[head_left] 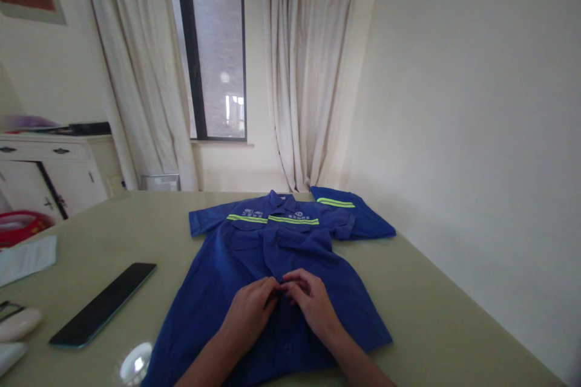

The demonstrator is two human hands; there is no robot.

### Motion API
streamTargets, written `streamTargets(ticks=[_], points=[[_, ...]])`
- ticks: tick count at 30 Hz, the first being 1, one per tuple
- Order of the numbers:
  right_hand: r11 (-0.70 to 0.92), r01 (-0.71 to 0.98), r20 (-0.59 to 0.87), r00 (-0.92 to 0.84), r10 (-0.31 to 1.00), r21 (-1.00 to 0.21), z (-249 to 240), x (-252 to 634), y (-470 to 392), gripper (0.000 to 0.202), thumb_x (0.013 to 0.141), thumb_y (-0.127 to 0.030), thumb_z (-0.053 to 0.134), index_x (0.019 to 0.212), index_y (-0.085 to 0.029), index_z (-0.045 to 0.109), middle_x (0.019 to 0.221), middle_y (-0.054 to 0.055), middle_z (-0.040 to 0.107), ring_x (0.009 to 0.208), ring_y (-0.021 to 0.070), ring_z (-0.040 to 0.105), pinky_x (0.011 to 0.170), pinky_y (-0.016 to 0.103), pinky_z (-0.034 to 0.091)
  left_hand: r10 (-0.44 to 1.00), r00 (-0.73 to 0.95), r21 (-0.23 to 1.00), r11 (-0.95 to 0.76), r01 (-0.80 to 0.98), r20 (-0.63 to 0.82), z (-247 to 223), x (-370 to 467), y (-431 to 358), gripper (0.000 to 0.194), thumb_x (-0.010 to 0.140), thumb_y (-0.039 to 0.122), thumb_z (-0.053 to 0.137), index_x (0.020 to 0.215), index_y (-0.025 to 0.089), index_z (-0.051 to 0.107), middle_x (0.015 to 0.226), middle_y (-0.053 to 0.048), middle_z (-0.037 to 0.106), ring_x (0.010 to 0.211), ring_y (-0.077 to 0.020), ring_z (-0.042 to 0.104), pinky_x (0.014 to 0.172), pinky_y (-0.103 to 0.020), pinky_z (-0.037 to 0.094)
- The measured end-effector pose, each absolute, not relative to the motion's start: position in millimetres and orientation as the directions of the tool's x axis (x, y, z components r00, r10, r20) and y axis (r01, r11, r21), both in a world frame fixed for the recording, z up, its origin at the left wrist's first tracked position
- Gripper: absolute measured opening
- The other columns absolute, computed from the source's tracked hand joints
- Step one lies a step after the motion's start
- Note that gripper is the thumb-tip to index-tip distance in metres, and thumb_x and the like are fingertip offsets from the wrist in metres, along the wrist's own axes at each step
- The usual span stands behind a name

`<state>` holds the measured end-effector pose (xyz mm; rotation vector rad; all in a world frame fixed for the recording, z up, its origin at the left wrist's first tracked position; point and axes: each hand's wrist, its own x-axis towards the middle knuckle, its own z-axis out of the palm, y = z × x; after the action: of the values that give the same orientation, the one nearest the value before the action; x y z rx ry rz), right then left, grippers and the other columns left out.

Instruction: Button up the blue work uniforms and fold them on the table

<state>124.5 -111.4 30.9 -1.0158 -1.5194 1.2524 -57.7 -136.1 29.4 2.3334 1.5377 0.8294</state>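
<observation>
A blue short-sleeved work shirt (218, 272) lies spread on the table, collar toward the window, with a yellow-green reflective stripe across its chest. Both hands meet over its front placket, below the chest. My left hand (254, 305) is closed, its fingertips pinching the placket cloth. Close beside it, my right hand (313, 302) is closed too, thumb and fingers curled together at the same spot on the placket. Whether a button is between the fingertips is hidden. Another folded blue garment (363, 217) with a similar stripe lies beyond the shirt's right sleeve.
Left of the shirt, a dark phone-like slab (104, 305) lies on the table (436, 314). Papers (29, 259) and a pale rounded object (20, 321) sit at the far left. A wall (476, 133) borders the table's right side. A white cabinet (68, 169) stands behind, left.
</observation>
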Motion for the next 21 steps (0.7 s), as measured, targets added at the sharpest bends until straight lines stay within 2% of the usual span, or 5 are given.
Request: streamTargets(ticks=[7, 11, 15, 17, 21], points=[[0.284, 0.248, 0.207, -0.293, 0.933, -0.926, 35.6, 125.5, -110.9, 0.015, 0.079, -0.028, 0.066, 0.086, -0.019, 0.076, 0.078, 0.003, 0.074, 0.073, 0.0186, 0.066, 0.070, 0.028, 0.049, 0.805, 0.364, 0.295, -0.532, 0.794, 0.469, 25.7, -59.6, -134.9, 0.021, 0.095, 0.010, 0.051, 0.091, 0.025, 0.065, 0.093, -0.001, 0.068, 0.087, -0.0175, 0.065, 0.079, -0.027, 0.051], [0.171, 0.159, 0.124, -0.270, 0.955, -0.972, 34.7, 125.5, -108.1, 0.016, 0.074, -0.033, 0.071, 0.081, -0.019, 0.074, 0.069, 0.000, 0.067, 0.065, 0.0160, 0.059, 0.058, 0.025, 0.045, 0.748, 0.385, 0.248, -0.578, 0.777, 0.540, 30.7, -61.2, -135.8, 0.023, 0.099, 0.013, 0.048, 0.089, 0.025, 0.065, 0.099, -0.003, 0.067, 0.089, -0.0176, 0.062, 0.082, -0.029, 0.051], [-0.042, 0.038, -0.051, -0.278, 0.959, -0.998, 30.4, 126.2, -104.8, 0.025, 0.067, -0.040, 0.078, 0.077, -0.018, 0.072, 0.065, -0.002, 0.062, 0.063, 0.0137, 0.055, 0.056, 0.023, 0.042, 0.666, 0.525, 0.163, -0.687, 0.708, 0.530, 39.6, -65.9, -136.4, 0.022, 0.099, 0.013, 0.049, 0.096, 0.026, 0.067, 0.112, -0.003, 0.069, 0.096, -0.0191, 0.063, 0.090, -0.033, 0.050], [-0.101, 0.002, -0.097, -0.287, 0.953, -0.995, 29.2, 126.0, -104.6, 0.025, 0.067, -0.039, 0.077, 0.078, -0.017, 0.072, 0.065, -0.003, 0.061, 0.062, 0.0121, 0.053, 0.056, 0.022, 0.039, 0.679, 0.536, 0.231, -0.702, 0.674, 0.501, 44.2, -66.2, -137.3, 0.022, 0.098, 0.013, 0.049, 0.095, 0.025, 0.066, 0.108, -0.003, 0.069, 0.095, -0.0184, 0.063, 0.088, -0.031, 0.049], [-0.025, 0.049, -0.038, -0.275, 0.961, -0.998, 29.1, 125.1, -104.8, 0.018, 0.068, -0.034, 0.073, 0.075, -0.018, 0.071, 0.063, -0.004, 0.059, 0.061, 0.0120, 0.051, 0.058, 0.023, 0.038, 0.815, 0.421, 0.582, -0.579, 0.571, 0.398, 48.5, -63.7, -138.3, 0.009, 0.095, 0.019, 0.057, 0.088, 0.022, 0.062, 0.100, -0.002, 0.066, 0.092, -0.0160, 0.063, 0.083, -0.026, 0.049]])
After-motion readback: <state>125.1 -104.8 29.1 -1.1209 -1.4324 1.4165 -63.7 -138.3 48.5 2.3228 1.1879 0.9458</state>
